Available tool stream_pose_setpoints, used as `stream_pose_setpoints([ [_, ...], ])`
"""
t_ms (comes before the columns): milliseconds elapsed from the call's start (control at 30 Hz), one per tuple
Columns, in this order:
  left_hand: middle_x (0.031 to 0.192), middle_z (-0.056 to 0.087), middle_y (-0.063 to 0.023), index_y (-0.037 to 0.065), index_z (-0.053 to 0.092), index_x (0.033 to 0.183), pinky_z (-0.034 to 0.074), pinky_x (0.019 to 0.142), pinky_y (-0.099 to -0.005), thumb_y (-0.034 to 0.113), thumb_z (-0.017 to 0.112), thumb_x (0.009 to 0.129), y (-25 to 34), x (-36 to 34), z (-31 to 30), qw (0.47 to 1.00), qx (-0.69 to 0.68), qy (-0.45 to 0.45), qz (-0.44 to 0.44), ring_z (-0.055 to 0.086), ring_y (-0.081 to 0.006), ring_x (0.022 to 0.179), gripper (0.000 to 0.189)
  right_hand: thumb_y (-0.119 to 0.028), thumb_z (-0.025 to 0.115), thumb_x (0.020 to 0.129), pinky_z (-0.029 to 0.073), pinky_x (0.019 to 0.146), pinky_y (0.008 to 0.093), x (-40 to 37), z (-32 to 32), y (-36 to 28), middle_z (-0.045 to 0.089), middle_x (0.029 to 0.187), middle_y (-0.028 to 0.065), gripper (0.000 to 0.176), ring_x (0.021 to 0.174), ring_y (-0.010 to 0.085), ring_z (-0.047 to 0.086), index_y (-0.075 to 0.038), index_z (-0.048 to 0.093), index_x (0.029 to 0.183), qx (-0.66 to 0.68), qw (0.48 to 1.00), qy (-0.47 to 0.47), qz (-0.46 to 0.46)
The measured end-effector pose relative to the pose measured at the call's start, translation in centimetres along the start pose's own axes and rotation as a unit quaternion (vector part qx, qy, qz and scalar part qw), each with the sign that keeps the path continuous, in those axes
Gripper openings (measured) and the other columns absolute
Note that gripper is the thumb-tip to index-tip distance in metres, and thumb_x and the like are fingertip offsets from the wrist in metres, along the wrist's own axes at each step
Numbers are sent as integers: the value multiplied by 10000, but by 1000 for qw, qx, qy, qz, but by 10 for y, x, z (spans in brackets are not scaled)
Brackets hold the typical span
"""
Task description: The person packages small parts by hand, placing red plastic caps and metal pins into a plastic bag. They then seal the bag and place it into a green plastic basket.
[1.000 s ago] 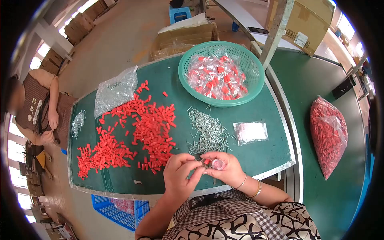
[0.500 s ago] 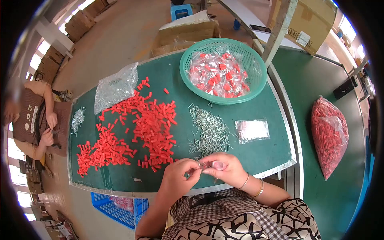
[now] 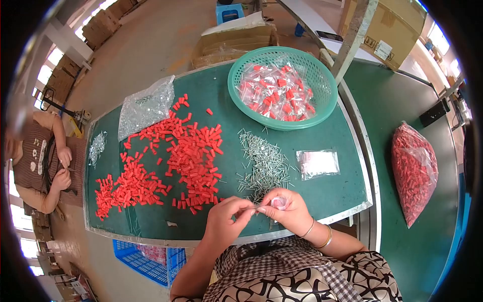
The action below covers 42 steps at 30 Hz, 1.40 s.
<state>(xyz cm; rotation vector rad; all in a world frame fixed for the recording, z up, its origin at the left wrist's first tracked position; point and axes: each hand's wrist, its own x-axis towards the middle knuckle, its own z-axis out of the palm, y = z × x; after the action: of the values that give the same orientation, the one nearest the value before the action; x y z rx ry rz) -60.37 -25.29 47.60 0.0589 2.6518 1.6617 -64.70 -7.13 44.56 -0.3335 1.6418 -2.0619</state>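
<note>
Just above the table's front edge, my left hand (image 3: 229, 219) meets my right hand (image 3: 288, 210) fingertip to fingertip. A small clear plastic bag (image 3: 279, 203) is curled in my right hand, pinched by thumb and forefinger. The thumb and forefinger of my left hand are closed at the same spot; what is between them is too small to make out. Right behind the hands lies a heap of silver screws (image 3: 264, 163). To its left spreads a big pile of red plastic caps (image 3: 193, 158).
A green basket (image 3: 233, 103) holds filled clear packets. Near it lie a stack of clear bags (image 3: 318, 164), a large plastic bag (image 3: 146, 108) and a small hardware heap (image 3: 97, 148). A red-filled sack (image 3: 413, 171) lies on the right-hand table. Another person (image 3: 37, 156) works at left.
My fingertips have come closer together, and the plastic between them shows less. My left hand has shifted slightly right. The other person's hands at left have moved a little.
</note>
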Motion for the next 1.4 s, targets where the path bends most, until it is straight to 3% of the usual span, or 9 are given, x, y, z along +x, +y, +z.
stream_pose_setpoints([
  [200,792,636,-58,2,658,858,468,617,-236,-10,677,762,0,0,0,1000,0,7,-4,606,-124,694,98,-76,713,791,465,650,270,0,-2,-7,635,789,52,96,715,137,586,-48,661,866,-141,985,11,-100],
  [700,785,601,-47,2,629,835,445,593,-232,-4,652,782,-3,1,3,1000,17,4,1,578,-114,661,58,-77,701,779,457,613,296,-1,-1,-4,608,737,73,73,664,207,570,-54,665,838,-232,967,11,-100],
  [900,763,580,-41,0,621,839,433,585,-231,-13,644,780,-18,-6,-5,999,34,20,-36,564,-103,649,64,-72,695,792,459,628,276,-1,-5,6,623,759,61,56,681,160,573,-37,668,826,-179,981,40,-58],
  [1100,758,560,-31,-2,621,828,422,580,-218,-24,659,765,-2,0,-7,994,-59,65,-68,547,-89,647,76,-54,691,808,452,639,246,2,-12,-3,618,754,30,47,695,98,553,-16,665,818,-116,991,69,7],
  [1200,757,566,-27,4,620,860,418,584,-210,-13,679,755,6,9,0,997,-71,29,-30,536,-80,655,121,-59,681,823,458,649,243,0,-9,-7,622,764,22,54,701,97,555,-13,662,844,-120,992,46,-6],
  [1300,749,569,-24,13,614,908,416,578,-209,6,689,753,-3,22,-2,999,-10,-28,10,526,-77,642,172,-64,658,849,439,609,214,-2,-10,-5,608,757,-1,76,667,75,534,-22,650,912,10,999,46,5],
  [1333,742,574,-8,20,606,910,416,559,-213,22,666,784,2,32,-4,998,17,10,68,529,-74,626,139,-70,657,853,426,586,208,-2,-13,-5,597,749,-10,84,648,69,521,-28,642,925,36,997,63,29],
  [1400,742,592,-11,12,612,835,420,560,-218,22,628,827,17,56,-5,992,-102,80,11,528,-66,636,20,-81,655,861,399,539,195,-3,-19,-5,576,733,-28,102,611,57,496,-42,627,951,90,988,95,79],
])
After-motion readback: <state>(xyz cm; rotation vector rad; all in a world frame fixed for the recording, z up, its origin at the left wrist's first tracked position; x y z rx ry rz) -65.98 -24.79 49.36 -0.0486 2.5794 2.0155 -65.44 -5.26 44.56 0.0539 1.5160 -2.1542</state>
